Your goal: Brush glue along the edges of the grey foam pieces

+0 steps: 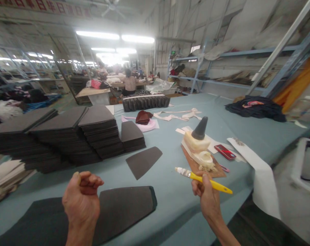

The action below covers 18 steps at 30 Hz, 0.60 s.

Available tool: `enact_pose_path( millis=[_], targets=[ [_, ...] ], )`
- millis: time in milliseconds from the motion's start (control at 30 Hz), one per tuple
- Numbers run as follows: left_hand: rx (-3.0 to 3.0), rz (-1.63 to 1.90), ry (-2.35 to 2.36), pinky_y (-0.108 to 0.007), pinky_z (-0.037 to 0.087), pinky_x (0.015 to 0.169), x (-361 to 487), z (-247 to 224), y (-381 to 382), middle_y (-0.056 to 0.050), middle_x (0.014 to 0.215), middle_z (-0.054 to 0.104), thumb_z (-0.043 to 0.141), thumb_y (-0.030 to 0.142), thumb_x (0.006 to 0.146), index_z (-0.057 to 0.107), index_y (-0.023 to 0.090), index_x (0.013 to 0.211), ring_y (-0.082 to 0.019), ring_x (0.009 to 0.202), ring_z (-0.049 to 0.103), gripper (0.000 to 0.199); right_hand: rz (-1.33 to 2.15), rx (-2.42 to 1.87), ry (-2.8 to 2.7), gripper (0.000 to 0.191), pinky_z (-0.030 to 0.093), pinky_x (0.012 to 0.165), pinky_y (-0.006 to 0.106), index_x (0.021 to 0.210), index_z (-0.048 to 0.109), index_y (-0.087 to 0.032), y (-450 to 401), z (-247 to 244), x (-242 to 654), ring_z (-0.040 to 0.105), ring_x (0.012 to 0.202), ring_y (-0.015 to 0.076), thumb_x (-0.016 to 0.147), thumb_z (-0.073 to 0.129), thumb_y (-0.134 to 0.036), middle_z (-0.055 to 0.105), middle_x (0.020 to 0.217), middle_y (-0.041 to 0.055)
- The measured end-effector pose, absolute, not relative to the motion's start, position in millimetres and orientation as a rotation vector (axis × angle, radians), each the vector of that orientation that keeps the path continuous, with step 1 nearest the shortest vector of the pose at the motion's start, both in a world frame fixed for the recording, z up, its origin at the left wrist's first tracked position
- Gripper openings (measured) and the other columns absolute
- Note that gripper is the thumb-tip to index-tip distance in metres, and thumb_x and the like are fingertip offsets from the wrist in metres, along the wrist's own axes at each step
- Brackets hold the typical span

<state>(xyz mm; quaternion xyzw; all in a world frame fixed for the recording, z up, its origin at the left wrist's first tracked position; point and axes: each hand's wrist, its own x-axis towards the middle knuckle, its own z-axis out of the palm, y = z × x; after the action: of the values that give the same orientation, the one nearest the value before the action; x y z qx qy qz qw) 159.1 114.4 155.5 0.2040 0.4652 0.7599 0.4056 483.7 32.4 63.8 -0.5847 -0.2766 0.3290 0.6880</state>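
My right hand (207, 196) is closed around the yellow handle of a paintbrush (211, 183). The brush's bristles are coated in white and point left, above the table. Behind it, a brown board (217, 172) carries a cream-coloured block with a dark cone (200, 128) on top and a creamy paste-like mass (204, 158). My left hand (83, 198) hovers over a long dark grey panel (124, 208), its fingers loosely curled, thumb apart, with nothing visible in them. A single smaller dark panel (144, 162) lies flat farther forward, between the hands.
Tall stacks of dark panels (98, 133) line the left side of the blue-green table (175, 205). A red phone-like object (225, 152) and a white strip (262, 171) lie at right. Farther back are a row of dark pieces (146, 103) and dark cloth (256, 108).
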Motion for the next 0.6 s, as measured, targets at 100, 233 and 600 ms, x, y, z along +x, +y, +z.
enact_pose_path(
  millis=[100, 233, 600],
  targets=[
    [0.608, 1.865, 1.206, -0.024, 0.052, 0.053, 158.2, 150.2, 117.9, 0.003, 0.058, 0.057, 0.085, 0.052, 0.063, 0.065, 0.022, 0.071, -0.014, 0.058, 0.052, 0.037, 0.732, -1.314, -0.574, 0.068, 0.036, 0.048, 0.024, 0.099, 0.059, -0.021, 30.4, 62.0, 485.4, 0.044, 0.047, 0.0117, 0.085, 0.063, -0.087, 0.053, 0.053, -0.0071],
    [0.777, 1.754, 1.289, -0.024, 0.054, 0.053, 154.8, 145.3, 121.3, 0.002, 0.061, 0.061, 0.090, 0.062, 0.055, 0.068, 0.020, 0.075, -0.015, 0.060, 0.056, 0.051, 0.734, -1.306, -0.497, 0.071, 0.035, 0.047, 0.023, 0.096, 0.059, -0.020, 34.9, 61.7, 481.4, 0.043, 0.047, 0.0106, 0.081, 0.065, -0.089, 0.052, 0.052, -0.0077],
    [1.146, 1.309, 1.495, -0.031, 0.060, 0.066, 155.3, 136.5, 141.2, -0.006, 0.079, 0.074, 0.086, 0.076, 0.057, 0.072, 0.018, 0.090, -0.020, 0.070, 0.068, 0.068, 0.835, -1.263, -0.531, 0.073, 0.036, 0.048, 0.024, 0.090, 0.065, -0.019, 60.8, 73.2, 466.0, 0.044, 0.048, 0.0094, 0.072, 0.076, -0.088, 0.050, 0.052, -0.0080]
  ],
)
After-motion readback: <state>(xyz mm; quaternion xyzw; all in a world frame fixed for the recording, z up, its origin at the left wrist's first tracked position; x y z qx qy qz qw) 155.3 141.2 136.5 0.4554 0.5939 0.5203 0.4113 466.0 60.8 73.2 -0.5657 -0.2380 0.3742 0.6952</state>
